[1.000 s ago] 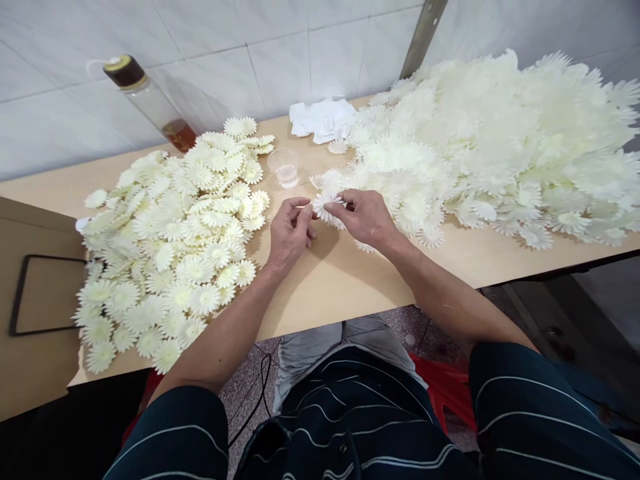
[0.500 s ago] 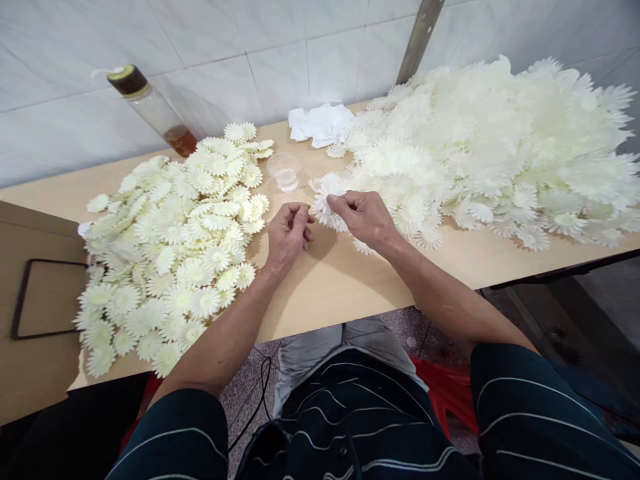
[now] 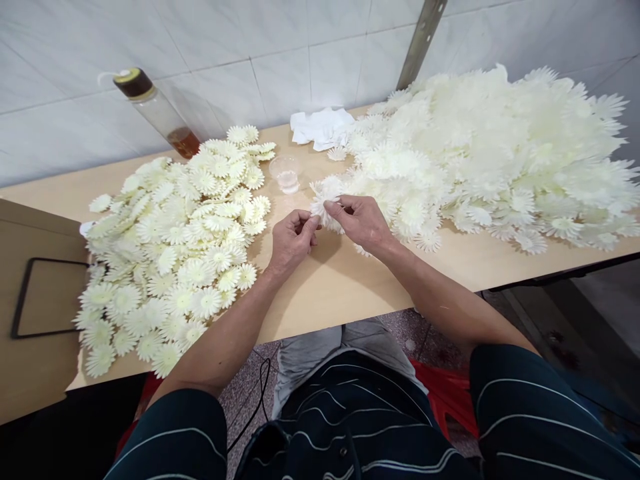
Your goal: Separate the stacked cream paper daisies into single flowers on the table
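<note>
Between thumb and fingers, my right hand (image 3: 364, 221) pinches a white artificial flower (image 3: 326, 197) at the near edge of the right-hand pile. My left hand (image 3: 294, 239) is closed, thumb against fingers, with its tips right at the flower's left edge; whatever it pinches is too small to make out. A small clear plastic cup (image 3: 287, 180) stands just beyond my left hand. To the left spreads a heap of cream flower heads with yellowish centres (image 3: 185, 247). A larger pile of white petal layers (image 3: 480, 153) lies to the right.
A bottle with brown liquid (image 3: 167, 120) stands at the back left by the tiled wall (image 3: 280, 73). Crumpled white tissue (image 3: 323, 128) lies at the table's back. On the left is a cardboard box (image 3: 45, 267). The table's front edge (image 3: 340, 323) runs close to my lap.
My left hand has moved right and slightly nearer, bringing its fingertips to the flower's edge. My right hand has shifted a little left, still pinching the flower.
</note>
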Available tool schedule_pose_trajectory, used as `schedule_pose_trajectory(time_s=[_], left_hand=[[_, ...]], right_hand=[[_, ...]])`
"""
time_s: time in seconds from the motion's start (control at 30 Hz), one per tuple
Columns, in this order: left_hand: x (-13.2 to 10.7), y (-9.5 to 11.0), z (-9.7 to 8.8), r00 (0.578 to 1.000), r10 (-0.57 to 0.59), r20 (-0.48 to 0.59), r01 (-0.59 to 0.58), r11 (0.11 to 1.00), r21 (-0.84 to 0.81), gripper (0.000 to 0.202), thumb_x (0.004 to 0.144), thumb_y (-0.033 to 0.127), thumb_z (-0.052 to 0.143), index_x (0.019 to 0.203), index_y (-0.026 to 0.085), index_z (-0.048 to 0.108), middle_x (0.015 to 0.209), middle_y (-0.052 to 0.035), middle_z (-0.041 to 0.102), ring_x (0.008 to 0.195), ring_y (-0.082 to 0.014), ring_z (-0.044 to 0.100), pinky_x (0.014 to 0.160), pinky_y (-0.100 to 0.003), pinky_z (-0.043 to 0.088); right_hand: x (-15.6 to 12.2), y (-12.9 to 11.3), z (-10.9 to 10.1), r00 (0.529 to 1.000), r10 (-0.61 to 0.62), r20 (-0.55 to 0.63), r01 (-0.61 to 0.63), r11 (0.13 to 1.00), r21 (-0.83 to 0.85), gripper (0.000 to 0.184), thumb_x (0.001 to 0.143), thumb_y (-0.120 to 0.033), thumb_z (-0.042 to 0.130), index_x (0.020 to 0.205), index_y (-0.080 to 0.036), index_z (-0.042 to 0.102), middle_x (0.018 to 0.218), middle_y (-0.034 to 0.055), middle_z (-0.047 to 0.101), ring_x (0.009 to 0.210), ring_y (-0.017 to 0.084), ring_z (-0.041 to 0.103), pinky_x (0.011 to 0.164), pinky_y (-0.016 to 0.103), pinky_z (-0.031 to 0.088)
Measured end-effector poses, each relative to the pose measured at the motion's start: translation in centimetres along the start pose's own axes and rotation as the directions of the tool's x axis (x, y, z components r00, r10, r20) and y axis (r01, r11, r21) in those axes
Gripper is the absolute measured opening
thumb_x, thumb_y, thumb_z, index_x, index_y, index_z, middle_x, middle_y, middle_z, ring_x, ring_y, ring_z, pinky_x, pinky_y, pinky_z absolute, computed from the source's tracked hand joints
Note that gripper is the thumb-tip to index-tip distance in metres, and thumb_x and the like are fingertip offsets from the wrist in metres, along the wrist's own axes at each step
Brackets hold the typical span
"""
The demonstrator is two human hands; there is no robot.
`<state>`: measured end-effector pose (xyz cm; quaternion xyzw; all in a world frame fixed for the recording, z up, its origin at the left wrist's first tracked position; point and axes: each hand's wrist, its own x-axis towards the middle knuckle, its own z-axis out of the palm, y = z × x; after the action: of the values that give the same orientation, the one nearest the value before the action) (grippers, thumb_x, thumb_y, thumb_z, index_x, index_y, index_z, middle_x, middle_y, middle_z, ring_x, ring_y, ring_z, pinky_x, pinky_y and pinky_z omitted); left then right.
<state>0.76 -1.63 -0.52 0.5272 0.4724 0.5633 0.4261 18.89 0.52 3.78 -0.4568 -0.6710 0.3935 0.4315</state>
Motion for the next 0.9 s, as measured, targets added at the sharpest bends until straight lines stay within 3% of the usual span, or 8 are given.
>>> schedule_pose_trajectory(time_s=[0.2,0.37,0.6,0.7,0.8,0.9], left_hand=[[-0.1,0.0,0.1,1.000,-0.016,0.018,0.016,1.000,0.004,0.049,0.087,0.063,0.089,0.081,0.020,0.067,0.058,0.0042,0.065,0.041,-0.0067,0.052,0.039,-0.019,0.038],[0.0,0.1,0.1,0.999,-0.037,-0.028,0.036,0.999,-0.012,0.048,0.086,0.061,0.090,0.083,0.021,0.064,0.064,0.0037,0.068,0.041,-0.0063,0.053,0.037,-0.018,0.036],[0.1,0.6,0.2,0.996,-0.065,-0.067,0.068,0.997,0.029,0.042,0.090,0.055,0.087,0.084,0.021,0.063,0.062,0.0036,0.068,0.041,-0.0064,0.051,0.036,-0.018,0.035],[0.1,0.8,0.2,0.994,-0.077,-0.073,0.080,0.996,0.038,0.039,0.091,0.052,0.087,0.083,0.021,0.064,0.059,0.0045,0.065,0.040,-0.0064,0.050,0.036,-0.018,0.034],[-0.1,1.0,0.3,0.993,-0.088,-0.073,0.090,0.995,0.030,0.038,0.090,0.051,0.087,0.082,0.021,0.066,0.061,0.0039,0.066,0.041,-0.0064,0.051,0.036,-0.018,0.033],[-0.2,1.0,0.9,0.992,-0.107,-0.067,0.110,0.993,0.038,0.037,0.089,0.050,0.087,0.081,0.020,0.066,0.063,0.0036,0.067,0.041,-0.0060,0.050,0.036,-0.018,0.033]], right_hand=[[0.6,0.5,-0.5,0.994,0.015,-0.109,-0.019,0.999,-0.038,0.054,0.099,-0.057,0.067,0.065,-0.024,0.041,0.066,-0.0039,0.030,0.067,0.013,0.028,0.062,0.033,0.026],[1.0,0.9,-1.4,0.977,0.037,-0.212,-0.024,0.998,0.060,0.053,0.093,-0.065,0.077,0.070,-0.023,0.056,0.065,-0.0049,0.034,0.064,0.012,0.030,0.059,0.031,0.026],[1.3,0.8,-2.1,0.982,-0.003,-0.188,0.029,0.990,0.136,0.064,0.088,-0.083,0.077,0.070,-0.022,0.066,0.059,-0.0048,0.038,0.059,0.012,0.033,0.054,0.029,0.024],[1.3,0.6,-3.1,0.976,-0.028,-0.216,0.045,0.996,0.075,0.070,0.095,-0.088,0.068,0.066,-0.024,0.061,0.057,-0.0044,0.036,0.057,0.013,0.035,0.052,0.030,0.025],[1.5,0.8,-5.0,0.941,-0.078,-0.330,0.074,0.997,-0.024,0.071,0.103,-0.084,0.061,0.064,-0.026,0.051,0.057,-0.0041,0.033,0.056,0.014,0.037,0.052,0.030,0.029],[1.9,1.9,-7.4,0.902,-0.148,-0.407,0.074,0.979,-0.191,0.063,0.108,-0.075,0.063,0.070,-0.025,0.056,0.062,-0.0019,0.043,0.062,0.015,0.048,0.057,0.031,0.041]])
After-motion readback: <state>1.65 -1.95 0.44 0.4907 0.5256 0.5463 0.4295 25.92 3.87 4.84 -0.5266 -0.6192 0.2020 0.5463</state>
